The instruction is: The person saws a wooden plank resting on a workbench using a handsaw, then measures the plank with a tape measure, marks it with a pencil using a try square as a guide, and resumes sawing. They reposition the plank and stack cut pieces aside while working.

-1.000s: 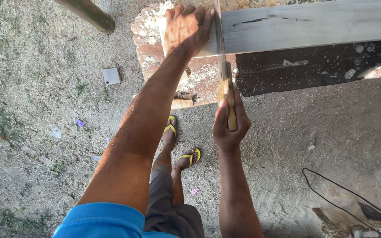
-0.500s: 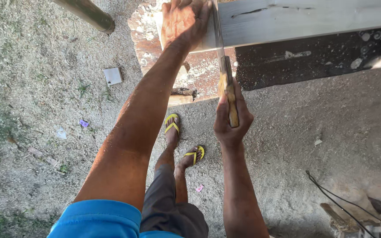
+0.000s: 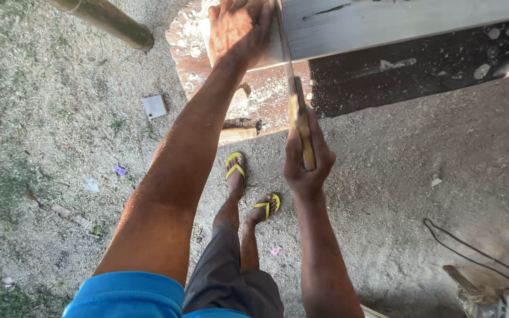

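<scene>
Because your left hand (image 3: 240, 29) presses flat on the pale plank (image 3: 396, 26) right beside the blade, a jump of the handsaw (image 3: 294, 100) out of its cut could catch those fingers; your right hand (image 3: 307, 162) is wrapped tight round the wooden handle, so a jammed stroke would jerk the whole arm. The plank lies across a sawdust-strewn bench (image 3: 254, 100) (its far end runs out of view). Your feet in yellow sandals (image 3: 248, 185) stand directly below the cut, and a black cable (image 3: 460, 244) trails over the ground to your right
</scene>
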A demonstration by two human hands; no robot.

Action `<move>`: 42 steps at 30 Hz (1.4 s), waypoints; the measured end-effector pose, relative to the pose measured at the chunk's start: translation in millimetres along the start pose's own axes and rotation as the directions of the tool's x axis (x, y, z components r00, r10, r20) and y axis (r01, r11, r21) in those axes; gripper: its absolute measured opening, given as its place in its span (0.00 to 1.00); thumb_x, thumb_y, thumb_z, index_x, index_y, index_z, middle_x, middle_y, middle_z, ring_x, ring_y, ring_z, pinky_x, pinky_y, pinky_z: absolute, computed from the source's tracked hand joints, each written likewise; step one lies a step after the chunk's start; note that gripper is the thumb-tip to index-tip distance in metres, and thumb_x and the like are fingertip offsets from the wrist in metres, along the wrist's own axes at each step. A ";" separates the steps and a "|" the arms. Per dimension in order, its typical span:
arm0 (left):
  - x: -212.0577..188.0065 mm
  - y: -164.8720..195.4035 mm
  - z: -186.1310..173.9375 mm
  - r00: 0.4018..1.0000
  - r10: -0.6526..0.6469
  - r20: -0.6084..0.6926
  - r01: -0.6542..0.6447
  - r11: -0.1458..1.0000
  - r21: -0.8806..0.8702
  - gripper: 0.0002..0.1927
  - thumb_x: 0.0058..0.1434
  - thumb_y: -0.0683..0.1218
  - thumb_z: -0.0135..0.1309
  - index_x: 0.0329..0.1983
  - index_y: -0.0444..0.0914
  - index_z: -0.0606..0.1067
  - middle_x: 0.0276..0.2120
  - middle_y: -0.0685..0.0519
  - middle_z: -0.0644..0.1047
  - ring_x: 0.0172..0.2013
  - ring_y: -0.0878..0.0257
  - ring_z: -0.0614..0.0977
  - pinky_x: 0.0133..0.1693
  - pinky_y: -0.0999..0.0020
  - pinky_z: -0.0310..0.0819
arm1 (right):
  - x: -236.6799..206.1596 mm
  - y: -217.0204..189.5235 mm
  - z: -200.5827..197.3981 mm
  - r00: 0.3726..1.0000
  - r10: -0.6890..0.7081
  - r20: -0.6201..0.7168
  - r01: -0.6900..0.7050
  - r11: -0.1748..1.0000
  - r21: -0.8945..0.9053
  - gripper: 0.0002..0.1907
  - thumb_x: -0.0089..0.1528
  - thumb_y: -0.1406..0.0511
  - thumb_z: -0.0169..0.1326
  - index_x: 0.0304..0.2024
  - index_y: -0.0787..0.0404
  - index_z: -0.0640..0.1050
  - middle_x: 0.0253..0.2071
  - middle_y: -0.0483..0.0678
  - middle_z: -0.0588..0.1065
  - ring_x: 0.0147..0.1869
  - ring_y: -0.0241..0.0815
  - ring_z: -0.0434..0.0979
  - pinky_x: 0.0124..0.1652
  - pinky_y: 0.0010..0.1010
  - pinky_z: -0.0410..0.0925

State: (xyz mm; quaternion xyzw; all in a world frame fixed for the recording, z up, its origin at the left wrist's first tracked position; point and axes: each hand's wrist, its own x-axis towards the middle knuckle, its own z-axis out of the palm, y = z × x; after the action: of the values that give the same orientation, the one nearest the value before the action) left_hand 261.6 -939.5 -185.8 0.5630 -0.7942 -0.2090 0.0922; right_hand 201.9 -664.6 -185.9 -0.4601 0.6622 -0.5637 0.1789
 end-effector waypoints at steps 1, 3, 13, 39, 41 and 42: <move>-0.3 0.3 1.1 0.999 0.031 -0.035 -0.031 0.999 -0.024 0.20 0.72 0.61 0.42 0.44 0.47 0.79 0.46 0.51 0.80 0.55 0.54 0.74 0.63 0.47 0.55 | -16.7 -12.0 -11.4 1.000 -0.018 -0.003 0.018 0.999 -0.026 0.23 0.74 0.63 0.46 0.69 0.67 0.67 0.30 0.47 0.78 0.24 0.28 0.77 0.24 0.22 0.70; 1.4 -0.8 1.9 0.987 0.094 -0.130 -0.103 0.993 -0.061 0.20 0.71 0.60 0.43 0.39 0.45 0.80 0.45 0.52 0.80 0.55 0.54 0.74 0.58 0.49 0.58 | -61.9 -51.2 -43.3 1.000 0.028 0.010 -0.027 0.996 -0.080 0.22 0.72 0.65 0.45 0.67 0.68 0.67 0.41 0.57 0.81 0.20 0.26 0.74 0.19 0.21 0.66; 5.1 -3.3 8.9 0.981 0.125 -0.149 -0.115 0.991 0.074 0.19 0.72 0.59 0.42 0.40 0.45 0.78 0.40 0.49 0.78 0.51 0.52 0.74 0.54 0.48 0.59 | 12.7 -2.3 8.4 1.000 -0.002 -0.015 0.002 1.000 0.005 0.21 0.75 0.63 0.44 0.68 0.67 0.70 0.34 0.51 0.81 0.28 0.32 0.83 0.28 0.24 0.75; 5.9 -6.4 12.8 0.986 0.113 -0.119 -0.108 0.993 0.045 0.15 0.73 0.50 0.38 0.43 0.41 0.76 0.42 0.48 0.79 0.49 0.54 0.75 0.56 0.52 0.60 | -20.7 -43.5 -24.1 0.995 -0.074 -0.072 0.075 0.997 0.021 0.23 0.70 0.66 0.47 0.66 0.69 0.70 0.35 0.50 0.81 0.22 0.27 0.74 0.20 0.21 0.68; 6.3 -6.2 10.6 0.976 0.143 -0.162 -0.134 0.989 0.067 0.15 0.71 0.50 0.39 0.43 0.40 0.76 0.42 0.47 0.79 0.50 0.54 0.75 0.54 0.52 0.60 | 28.3 -3.1 9.8 0.993 -0.107 -0.044 0.105 0.993 -0.044 0.21 0.72 0.67 0.46 0.66 0.67 0.71 0.35 0.51 0.80 0.26 0.30 0.79 0.24 0.23 0.72; 6.4 -6.7 9.6 0.973 0.154 -0.171 -0.140 0.986 0.089 0.15 0.71 0.50 0.39 0.44 0.40 0.76 0.42 0.47 0.79 0.50 0.54 0.75 0.54 0.52 0.60 | 35.8 5.1 17.9 0.999 -0.004 -0.039 0.005 1.000 0.004 0.21 0.71 0.66 0.46 0.65 0.68 0.73 0.29 0.48 0.79 0.23 0.27 0.77 0.23 0.22 0.70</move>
State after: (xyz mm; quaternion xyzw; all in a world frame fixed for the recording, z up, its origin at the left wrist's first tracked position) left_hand 261.4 -945.1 -197.8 0.5223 -0.8297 -0.1200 0.1562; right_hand 195.0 -704.4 -185.9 -0.4502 0.6633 -0.5743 0.1658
